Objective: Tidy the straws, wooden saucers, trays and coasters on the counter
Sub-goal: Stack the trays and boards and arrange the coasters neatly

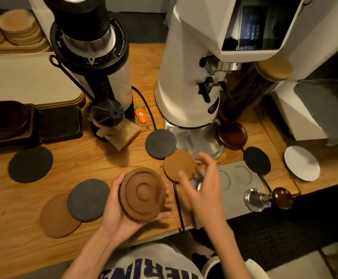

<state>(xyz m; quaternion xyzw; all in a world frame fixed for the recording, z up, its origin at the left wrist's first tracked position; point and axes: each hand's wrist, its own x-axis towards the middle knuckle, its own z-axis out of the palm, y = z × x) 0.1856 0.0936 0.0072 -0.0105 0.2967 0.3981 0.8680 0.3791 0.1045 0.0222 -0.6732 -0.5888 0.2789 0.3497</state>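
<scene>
The left hand (pixel 120 208) cradles a brown wooden saucer (pixel 143 193) with raised rings above the wooden counter (pixel 103 156), thumb on its left rim, fingers curled under the right edge. The right hand (pixel 201 190) hovers blurred beside it, fingers spread and empty, just over a flat brown coaster (pixel 178 165). Dark slate coasters (pixel 88 199) lie scattered around, one overlapping a tan coaster (pixel 57 217)

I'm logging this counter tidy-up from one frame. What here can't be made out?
Head view only:
- right hand: motion-blurred, so whether it touches the brown coaster is unclear.
- brown disc at lower left: partly covered by a dark coaster.
- wooden saucer stacks: cut by the top-left edge, uncountable.
- grinder screen: text too small.
</scene>
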